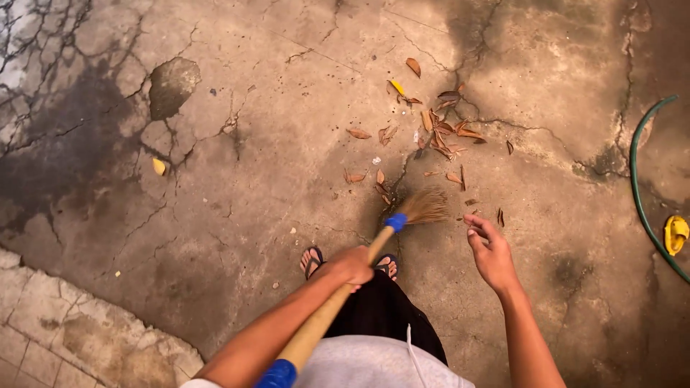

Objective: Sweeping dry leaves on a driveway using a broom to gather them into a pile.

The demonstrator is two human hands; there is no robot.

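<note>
Gripping broom (343, 287) in left hand (350, 264) | right hand (491, 251) fingers spread, free | dry leaves (440, 129) ahead

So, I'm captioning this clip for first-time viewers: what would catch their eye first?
Mid-frame, the left hand grips a wooden broom with blue collar and straw bristles, its bristles touching the cracked concrete floor. Just beyond lie scattered dry brown leaves; the right hand hovers open and empty.

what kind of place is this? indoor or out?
Likely an outdoor yard or patio: cracked, stained concrete ground, dry fallen leaves scattered ahead of a broom, and a green garden hose along the right edge.
</note>
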